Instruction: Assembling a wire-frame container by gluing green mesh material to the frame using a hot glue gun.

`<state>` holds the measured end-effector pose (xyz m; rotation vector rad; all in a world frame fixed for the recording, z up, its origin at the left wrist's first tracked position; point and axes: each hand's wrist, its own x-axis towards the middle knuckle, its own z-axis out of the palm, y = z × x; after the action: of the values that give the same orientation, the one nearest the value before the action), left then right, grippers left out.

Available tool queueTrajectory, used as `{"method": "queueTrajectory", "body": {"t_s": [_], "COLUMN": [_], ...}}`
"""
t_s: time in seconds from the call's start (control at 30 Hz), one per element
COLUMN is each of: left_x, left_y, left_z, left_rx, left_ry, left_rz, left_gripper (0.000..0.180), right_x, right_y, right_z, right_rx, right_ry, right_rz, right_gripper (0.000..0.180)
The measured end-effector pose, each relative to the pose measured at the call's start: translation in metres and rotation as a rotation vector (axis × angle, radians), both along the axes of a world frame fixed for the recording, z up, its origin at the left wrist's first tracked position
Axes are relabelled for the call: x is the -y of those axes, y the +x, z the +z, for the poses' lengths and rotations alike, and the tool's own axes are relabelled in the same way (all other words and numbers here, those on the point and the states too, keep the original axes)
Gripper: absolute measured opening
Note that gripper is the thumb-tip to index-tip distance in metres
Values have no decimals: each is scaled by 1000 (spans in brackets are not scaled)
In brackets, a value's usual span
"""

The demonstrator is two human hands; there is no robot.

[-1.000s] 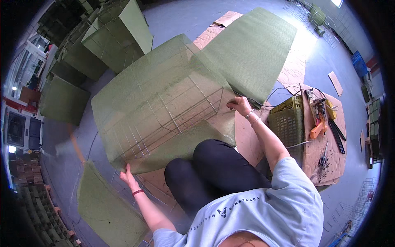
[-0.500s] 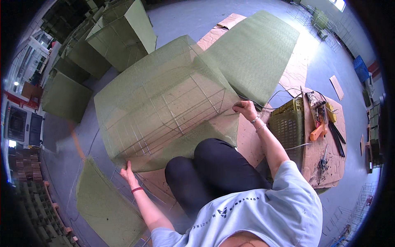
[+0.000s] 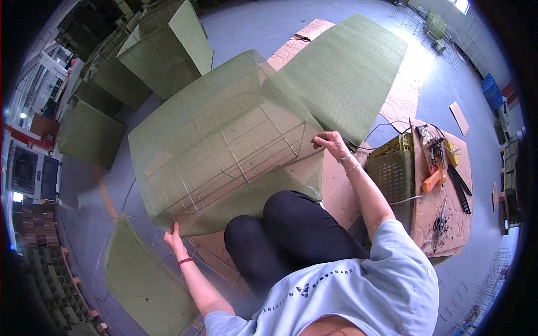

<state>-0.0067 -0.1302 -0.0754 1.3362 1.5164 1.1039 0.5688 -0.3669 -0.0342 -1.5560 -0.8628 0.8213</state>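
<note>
A large wire-frame cage covered in green mesh fabric [image 3: 224, 145] stands tilted on the floor in front of my knees. My left hand [image 3: 174, 238] grips its lower left edge near the floor. On the right, my right hand [image 3: 332, 144] holds the cage's right corner, fingers closed on the wire and fabric. A flat green mesh panel [image 3: 344, 73] lies behind the cage on cardboard [image 3: 342, 190].
Finished green-covered cages [image 3: 168, 50] stand at the back left. Another green panel [image 3: 143, 283] lies by my left arm. A green plastic crate [image 3: 392, 168] and a board with an orange tool [image 3: 434, 179] sit to my right. A blue crate [image 3: 491, 92] is far right.
The cage has tipped and shifted toward me and to the right. My right hand moved with its corner, and my left hand stayed low on the left edge.
</note>
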Motion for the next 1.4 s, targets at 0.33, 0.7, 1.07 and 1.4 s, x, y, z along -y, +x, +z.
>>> {"method": "queueTrajectory", "body": {"t_s": [0.33, 0.7, 1.07, 1.4], "left_x": [0, 7, -7, -17], "left_y": [-10, -7, 2, 36], "left_z": [2, 9, -9, -9], "left_rx": [-133, -145, -155, -112], "left_ry": [-45, -27, 109, 162], "left_rz": [-25, -25, -22, -28], "left_gripper": [26, 25, 31, 33], "right_x": [-1, -9, -38, -41], "right_y": [-8, -6, -2, 13], "right_z": [-8, -27, -32, -31], "right_rx": [-67, -17, 316, 525], "right_ry": [63, 53, -129, -187], "right_rz": [-67, -111, -153, -116], "right_gripper": [22, 19, 19, 23]}}
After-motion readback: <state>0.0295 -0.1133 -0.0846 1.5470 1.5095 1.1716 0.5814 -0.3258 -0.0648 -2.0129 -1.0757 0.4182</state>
